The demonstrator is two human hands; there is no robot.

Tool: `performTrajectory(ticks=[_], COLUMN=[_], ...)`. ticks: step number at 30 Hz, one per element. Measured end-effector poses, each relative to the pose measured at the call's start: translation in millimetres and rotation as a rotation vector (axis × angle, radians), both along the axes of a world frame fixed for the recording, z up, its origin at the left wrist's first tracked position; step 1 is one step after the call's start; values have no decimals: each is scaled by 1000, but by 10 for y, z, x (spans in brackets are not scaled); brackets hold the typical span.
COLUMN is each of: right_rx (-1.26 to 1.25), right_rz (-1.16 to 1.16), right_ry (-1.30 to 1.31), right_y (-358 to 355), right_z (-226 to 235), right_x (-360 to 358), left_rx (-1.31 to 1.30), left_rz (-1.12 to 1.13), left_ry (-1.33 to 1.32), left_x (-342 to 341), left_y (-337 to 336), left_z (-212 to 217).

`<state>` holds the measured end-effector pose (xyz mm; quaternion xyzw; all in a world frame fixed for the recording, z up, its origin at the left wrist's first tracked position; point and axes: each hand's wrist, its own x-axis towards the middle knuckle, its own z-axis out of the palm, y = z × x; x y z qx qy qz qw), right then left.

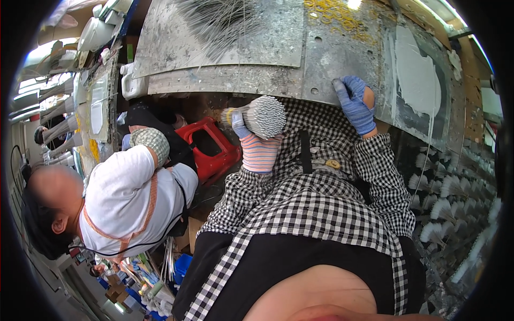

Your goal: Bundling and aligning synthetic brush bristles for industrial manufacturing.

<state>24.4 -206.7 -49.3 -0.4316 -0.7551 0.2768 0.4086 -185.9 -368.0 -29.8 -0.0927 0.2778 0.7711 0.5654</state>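
My left hand [259, 152], in a striped pink and grey glove, is closed round a thick bundle of thin wires [266, 117]. The bundle's pale, dotted end faces up and right; a yellow band [229, 116] circles its narrower left end. It is held just off the near edge of the metal worktable [332, 69]. My right hand [357, 109], in a blue glove with a patch of bare skin showing, rests at the table edge. Its fingers are loosely bent and apart, with nothing visible in them. A loose pile of thin grey wires [219, 24] lies farther back on the table.
Yellow rubber bands [342, 18] are scattered at the back. White paste [417, 75] coats a board on the right. Several fan-shaped wire bunches [455, 187] stand at lower right. A co-worker in white [134, 198] sits at left by a red plastic stool [217, 152].
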Motion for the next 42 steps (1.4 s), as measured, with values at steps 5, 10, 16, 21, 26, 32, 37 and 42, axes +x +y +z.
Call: performTrajectory(ticks=[5,10,16,21,26,32,37,42], right_rx=[-495,231,801,655,535,331,718,628], right_rz=[95,281,746,351,-181,-285,327,186], right_ry=[400,125,-589,-589,-679,-811,-526,-582], right_y=[171,445,761,681,894,1195,1182,1338], right_z=[440,1774,2631,2458,2345,2572,2877,2724], right_x=[295,638,992,1353,1016,-55,525,363], left_rx=[155,397,875,916,753,358,1095,987], left_rz=[-280,-619,-1254,-1106,-620,-135,-505,-687], left_ry=[795,1136,1323,1536,1573,2435,1684,1616], left_x=[-52,287,993,1514,2045,1133,817,861], left_y=[323,1203,1898,2204,2778,3406,2778,2815], left_z=[547,1223,1604,1505,1174,1070,1770,1687])
